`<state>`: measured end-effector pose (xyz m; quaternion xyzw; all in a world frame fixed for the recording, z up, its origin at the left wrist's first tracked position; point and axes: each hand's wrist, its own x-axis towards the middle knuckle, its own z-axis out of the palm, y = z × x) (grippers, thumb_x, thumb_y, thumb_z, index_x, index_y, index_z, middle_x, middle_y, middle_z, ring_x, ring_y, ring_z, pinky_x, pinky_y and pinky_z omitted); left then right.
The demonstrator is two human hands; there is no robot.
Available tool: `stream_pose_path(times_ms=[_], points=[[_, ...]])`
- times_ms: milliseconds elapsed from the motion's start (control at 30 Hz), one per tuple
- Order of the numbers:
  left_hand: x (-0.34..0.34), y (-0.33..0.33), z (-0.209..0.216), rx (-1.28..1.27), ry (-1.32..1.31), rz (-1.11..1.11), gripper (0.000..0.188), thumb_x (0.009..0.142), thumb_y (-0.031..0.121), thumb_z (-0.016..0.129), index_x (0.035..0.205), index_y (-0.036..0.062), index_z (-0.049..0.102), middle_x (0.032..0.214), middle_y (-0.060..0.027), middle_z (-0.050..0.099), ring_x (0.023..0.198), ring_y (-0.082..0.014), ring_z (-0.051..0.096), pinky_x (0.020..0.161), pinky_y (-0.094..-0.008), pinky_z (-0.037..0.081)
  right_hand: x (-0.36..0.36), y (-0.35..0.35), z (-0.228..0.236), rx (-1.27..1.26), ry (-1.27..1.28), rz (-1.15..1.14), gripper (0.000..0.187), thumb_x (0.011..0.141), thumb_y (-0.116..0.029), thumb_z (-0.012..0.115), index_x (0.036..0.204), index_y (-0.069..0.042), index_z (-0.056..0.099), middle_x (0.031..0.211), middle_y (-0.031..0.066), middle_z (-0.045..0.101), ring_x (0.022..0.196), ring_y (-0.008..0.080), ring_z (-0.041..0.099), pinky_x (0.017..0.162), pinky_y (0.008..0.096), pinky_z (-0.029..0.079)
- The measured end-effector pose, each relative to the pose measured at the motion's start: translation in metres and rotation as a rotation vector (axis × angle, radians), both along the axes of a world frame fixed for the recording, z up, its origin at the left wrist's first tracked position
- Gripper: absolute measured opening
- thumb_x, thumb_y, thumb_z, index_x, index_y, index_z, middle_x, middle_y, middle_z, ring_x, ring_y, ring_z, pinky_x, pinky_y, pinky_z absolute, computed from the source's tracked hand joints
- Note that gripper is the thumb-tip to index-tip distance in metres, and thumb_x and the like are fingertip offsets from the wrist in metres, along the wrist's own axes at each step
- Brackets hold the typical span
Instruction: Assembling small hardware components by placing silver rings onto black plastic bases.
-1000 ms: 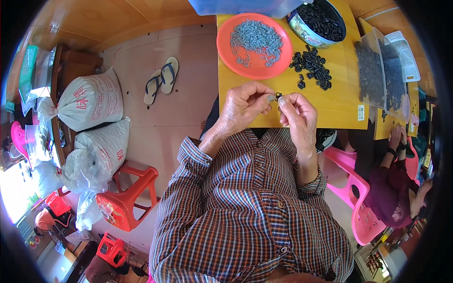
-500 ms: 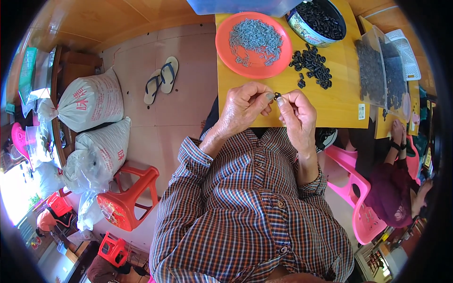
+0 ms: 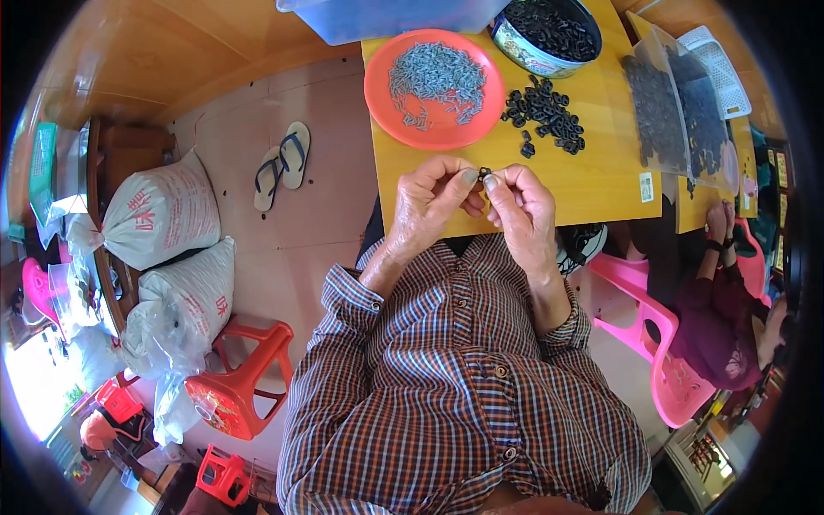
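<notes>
Over the near edge of the yellow table, my left hand [image 3: 432,199] and my right hand [image 3: 522,204] meet, thumb and fingertips pinched from both sides on a small black plastic part [image 3: 484,174]. Whether a screw also sits in the left fingertips is too small to tell. Beyond the hands, a round red plate [image 3: 378,114] carries a heap of small grey screws [image 3: 438,73]. To its right lies a loose pile of black plastic parts [image 3: 549,113] like the held one. A round tin [image 3: 542,62] behind the pile is full of more.
The yellow table [image 3: 601,184] has a blue translucent bin [image 3: 395,19] at its far side. Clear boxes of black parts [image 3: 657,112] stand right, near a co-worker's hands [image 3: 719,221]. White sacks [image 3: 163,210], a red stool [image 3: 240,378] and slippers [image 3: 294,154] are left; a pink chair [image 3: 665,343] is right.
The whole view has shifted a little, with the table and plate now further left. Both hands keep their pinch on the black part, with only slight finger movement.
</notes>
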<state>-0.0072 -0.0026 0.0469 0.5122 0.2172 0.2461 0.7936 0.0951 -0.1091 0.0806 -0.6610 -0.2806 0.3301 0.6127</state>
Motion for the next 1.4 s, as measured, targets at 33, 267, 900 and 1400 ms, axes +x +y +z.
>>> stream_pose_path(times_ms=[33, 267, 900, 1400], points=[[0.001, -0.001, 0.0, 0.004, 0.001, -0.003, 0.014, 0.094, 0.008, 0.054, 0.098, -0.0041, 0.06, 0.075, -0.0072, 0.064, 0.066, -0.0126, 0.064, 0.063, -0.0262, 0.055, 0.0, 0.0, 0.0, 0.004, 0.001, -0.003, 0.012, 0.093, -0.011, 0.057, 0.086, -0.002, 0.055, 0.071, -0.0013, 0.053, 0.057, 0.0036, 0.047, 0.052, 0.0181, 0.038], [0.004, -0.001, -0.001, -0.02, 0.002, -0.039, 0.018, 0.096, 0.01, 0.052, 0.099, -0.0063, 0.058, 0.08, -0.0072, 0.064, 0.067, -0.0107, 0.063, 0.061, -0.0241, 0.055, 0.003, -0.004, -0.005, -0.001, 0.05, -0.013, 0.014, 0.093, -0.015, 0.058, 0.089, -0.002, 0.057, 0.073, -0.001, 0.056, 0.059, 0.0036, 0.049, 0.053, 0.0177, 0.04], [0.03, -0.009, 0.003, 0.288, 0.252, -0.14, 0.017, 0.093, 0.008, 0.055, 0.1, -0.0064, 0.061, 0.078, -0.0086, 0.065, 0.065, -0.0116, 0.061, 0.059, -0.0253, 0.053, 0.03, -0.034, -0.012, -0.15, 0.079, -0.158, 0.015, 0.09, -0.015, 0.061, 0.088, 0.0, 0.06, 0.069, -0.0017, 0.056, 0.057, 0.0035, 0.051, 0.052, 0.0179, 0.041], [0.115, -0.014, -0.027, 1.533, 0.224, -0.109, 0.028, 0.073, -0.001, 0.061, 0.1, 0.0026, 0.064, 0.105, -0.0103, 0.059, 0.098, -0.0313, 0.051, 0.083, -0.0378, 0.047, 0.06, -0.061, -0.031, -0.056, 0.134, -0.399, 0.016, 0.09, -0.019, 0.063, 0.086, -0.004, 0.06, 0.069, -0.0037, 0.055, 0.057, 0.0029, 0.049, 0.052, 0.0176, 0.038]])
